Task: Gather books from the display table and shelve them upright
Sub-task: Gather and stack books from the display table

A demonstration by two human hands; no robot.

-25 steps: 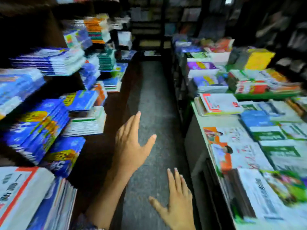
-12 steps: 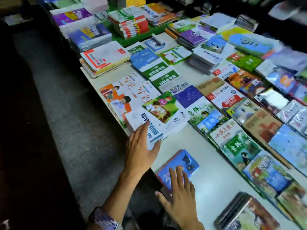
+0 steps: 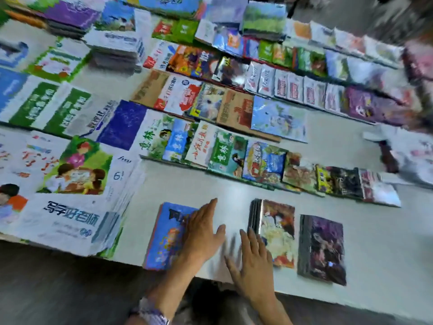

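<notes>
Motion blur smears the whole view, worst at 2 o'clock, where covers (image 3: 384,55) melt into streaks and titles cannot be read. The left hand (image 3: 201,233) hides the blue book's (image 3: 164,240) right part. The right hand's fingers (image 3: 230,248) are ghosted. Books (image 3: 9,106) at 9 o'clock are cut by the edge.

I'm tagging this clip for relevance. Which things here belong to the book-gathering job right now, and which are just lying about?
In the job:
left hand, flat on the blue book
right hand, beside the dark-spined stack
display table

Lying about:
purple book
overlapping rows of books
white workbook stack
</notes>
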